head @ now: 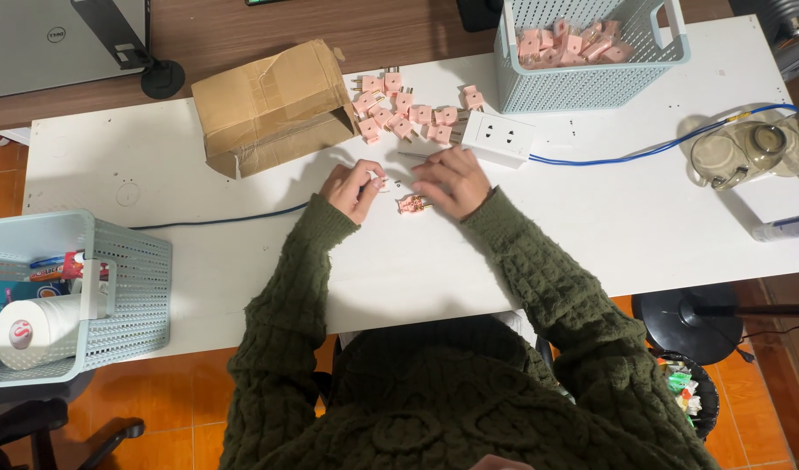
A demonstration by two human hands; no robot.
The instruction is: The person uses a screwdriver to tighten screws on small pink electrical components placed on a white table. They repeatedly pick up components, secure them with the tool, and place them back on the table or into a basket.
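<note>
At the far left of the white table [591, 226] stands a pale blue perforated plastic basket [129, 287] holding a roll of white tissue [33, 331]. Next comes a torn brown cardboard box [269, 104], lying open on its side. Your left hand [351, 190] has its fingers curled around a small white part [380, 183]. Between your hands lies a pink plug adapter with metal pins [411, 204], on the tabletop just beside your right hand [454, 181]. That hand rests palm down; whether it grips anything cannot be told. Beyond it lie a heap of pink plug adapters [404, 109] and a white power strip [497, 137]. A second pale blue basket [591, 83] holds more.
</note>
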